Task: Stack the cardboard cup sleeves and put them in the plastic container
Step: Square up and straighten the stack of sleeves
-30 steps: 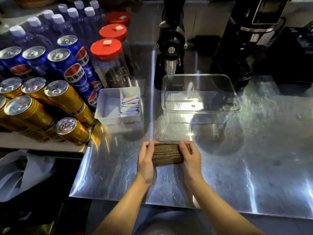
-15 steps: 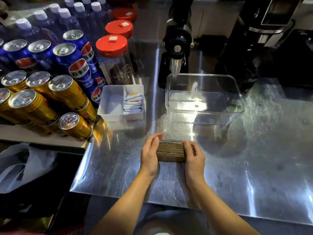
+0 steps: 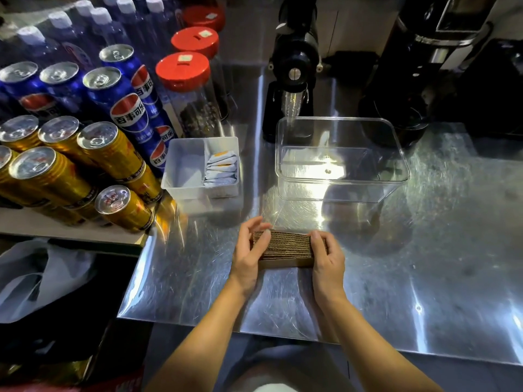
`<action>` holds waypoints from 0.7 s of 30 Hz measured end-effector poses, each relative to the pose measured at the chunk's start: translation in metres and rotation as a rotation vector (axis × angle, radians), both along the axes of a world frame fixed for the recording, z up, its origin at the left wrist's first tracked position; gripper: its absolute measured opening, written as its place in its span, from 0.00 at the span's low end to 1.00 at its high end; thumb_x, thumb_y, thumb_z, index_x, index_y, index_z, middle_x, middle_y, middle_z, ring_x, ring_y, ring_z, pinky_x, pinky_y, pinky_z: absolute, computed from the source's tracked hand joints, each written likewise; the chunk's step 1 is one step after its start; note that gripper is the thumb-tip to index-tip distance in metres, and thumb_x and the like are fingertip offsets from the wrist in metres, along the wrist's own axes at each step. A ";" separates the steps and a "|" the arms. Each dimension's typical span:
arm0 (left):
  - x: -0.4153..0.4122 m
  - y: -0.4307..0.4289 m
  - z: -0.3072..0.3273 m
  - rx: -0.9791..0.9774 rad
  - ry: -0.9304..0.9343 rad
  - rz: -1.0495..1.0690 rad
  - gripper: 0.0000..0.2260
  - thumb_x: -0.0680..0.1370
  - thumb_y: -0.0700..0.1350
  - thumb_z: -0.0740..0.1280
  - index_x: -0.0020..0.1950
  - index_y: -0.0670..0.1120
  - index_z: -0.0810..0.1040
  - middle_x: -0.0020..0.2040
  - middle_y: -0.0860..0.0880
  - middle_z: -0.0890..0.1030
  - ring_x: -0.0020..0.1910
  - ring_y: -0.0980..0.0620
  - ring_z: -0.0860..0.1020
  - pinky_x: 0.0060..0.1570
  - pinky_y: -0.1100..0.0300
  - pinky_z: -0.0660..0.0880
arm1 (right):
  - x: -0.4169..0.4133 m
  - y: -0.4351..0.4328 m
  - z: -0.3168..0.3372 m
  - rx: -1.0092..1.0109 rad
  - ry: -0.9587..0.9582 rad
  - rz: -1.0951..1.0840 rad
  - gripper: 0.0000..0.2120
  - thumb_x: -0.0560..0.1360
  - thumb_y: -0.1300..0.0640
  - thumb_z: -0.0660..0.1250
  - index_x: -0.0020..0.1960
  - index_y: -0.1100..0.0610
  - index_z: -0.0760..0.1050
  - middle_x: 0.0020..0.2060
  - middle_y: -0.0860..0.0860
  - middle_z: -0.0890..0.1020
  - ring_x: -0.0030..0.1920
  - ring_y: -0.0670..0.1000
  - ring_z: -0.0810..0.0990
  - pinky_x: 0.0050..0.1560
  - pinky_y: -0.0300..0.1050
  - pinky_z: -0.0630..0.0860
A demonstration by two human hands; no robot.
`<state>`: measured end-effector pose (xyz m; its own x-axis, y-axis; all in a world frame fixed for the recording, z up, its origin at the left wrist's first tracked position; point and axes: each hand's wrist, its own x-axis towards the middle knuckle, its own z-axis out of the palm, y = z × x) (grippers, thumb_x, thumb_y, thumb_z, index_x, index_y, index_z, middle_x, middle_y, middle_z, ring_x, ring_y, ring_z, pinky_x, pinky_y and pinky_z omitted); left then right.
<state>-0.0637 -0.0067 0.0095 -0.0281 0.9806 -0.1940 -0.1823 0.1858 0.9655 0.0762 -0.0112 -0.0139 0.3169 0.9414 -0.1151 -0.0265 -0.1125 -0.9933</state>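
A brown stack of cardboard cup sleeves [image 3: 288, 248] sits on the steel counter just in front of me, held between both hands. My left hand [image 3: 250, 254] presses its left end, with the fingers partly lifted and spread. My right hand [image 3: 327, 257] clasps the right end, fingers curled over the top. The clear plastic container [image 3: 341, 157] stands behind the stack, a short way off, with nothing inside it.
A small white divided tray [image 3: 184, 171] with sachets stands left of the container. Gold and blue drink cans [image 3: 113, 154] and red-lidded jars [image 3: 184, 72] fill the left side. A black grinder [image 3: 294, 66] and a dark machine [image 3: 418, 66] stand at the back. The counter's front edge [image 3: 283, 333] is near my arms.
The stack and both hands have stayed in about the same spot on the counter. My left hand's fingers have loosened and spread at the stack's left end.
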 end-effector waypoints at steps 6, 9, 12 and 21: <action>-0.037 -0.010 0.007 0.042 0.281 -0.307 0.41 0.62 0.43 0.77 0.71 0.49 0.61 0.65 0.50 0.72 0.63 0.59 0.72 0.61 0.66 0.69 | -0.003 0.002 0.003 -0.019 -0.005 -0.022 0.11 0.78 0.52 0.59 0.38 0.49 0.75 0.34 0.44 0.77 0.34 0.37 0.73 0.35 0.28 0.69; -0.034 -0.011 0.007 0.065 0.378 -0.368 0.37 0.65 0.33 0.75 0.70 0.46 0.62 0.57 0.56 0.75 0.54 0.71 0.73 0.51 0.78 0.67 | -0.004 0.003 0.004 -0.018 -0.005 -0.027 0.11 0.78 0.53 0.59 0.38 0.49 0.74 0.33 0.44 0.76 0.34 0.37 0.73 0.35 0.28 0.69; -0.031 -0.010 0.004 0.074 0.392 -0.238 0.27 0.67 0.32 0.73 0.62 0.46 0.70 0.52 0.55 0.78 0.50 0.70 0.76 0.49 0.77 0.69 | -0.004 0.002 0.007 -0.030 0.001 -0.004 0.10 0.77 0.52 0.59 0.39 0.49 0.75 0.35 0.45 0.77 0.35 0.39 0.73 0.36 0.28 0.70; -0.036 -0.006 -0.006 0.089 0.452 -0.254 0.22 0.70 0.39 0.72 0.58 0.57 0.70 0.53 0.59 0.79 0.53 0.67 0.76 0.51 0.76 0.69 | 0.032 -0.004 0.020 -0.100 0.141 0.438 0.32 0.60 0.47 0.74 0.62 0.45 0.70 0.52 0.49 0.78 0.45 0.40 0.80 0.39 0.34 0.77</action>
